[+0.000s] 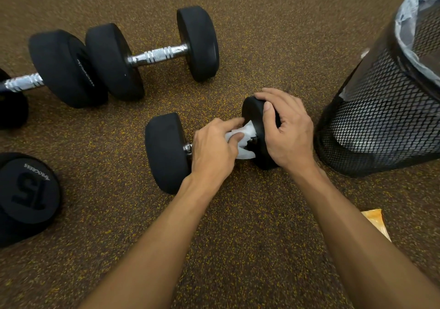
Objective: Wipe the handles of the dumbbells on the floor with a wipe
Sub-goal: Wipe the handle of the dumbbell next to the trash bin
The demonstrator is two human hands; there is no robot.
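Note:
A black dumbbell [164,151] lies on the speckled floor in the middle of the view. My left hand [214,151] grips a white wipe [242,139] wrapped round its handle, and the hand hides most of the handle. My right hand [285,130] curls over the dumbbell's right weight head and holds it. A second dumbbell [157,53] with a bare chrome handle lies farther back. A third dumbbell [62,68] lies to the left of it, partly cut off by the frame edge.
A black mesh waste bin [381,108] with a plastic liner stands close to the right of my right hand. A dumbbell head marked 15 [28,192] lies at the left edge. A yellow packet [376,223] lies on the floor beside my right forearm.

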